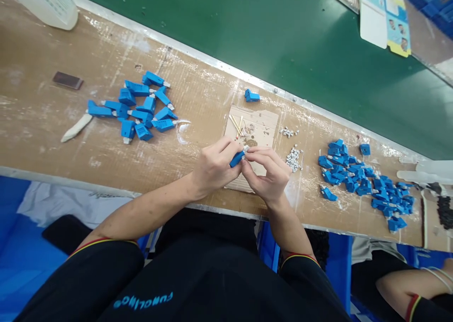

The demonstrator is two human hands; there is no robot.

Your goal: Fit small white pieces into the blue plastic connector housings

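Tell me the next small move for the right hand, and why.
Probably press gently on the pale tip of the blue block with the right hand: the left hand holds the block, and the right hand's fingers are close to that tip.

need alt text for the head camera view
A person's left hand has a small blue part in its grip above a cardboard piece, right hand touching it. More blue parts lie on the worktable in a left group and larger right pile.
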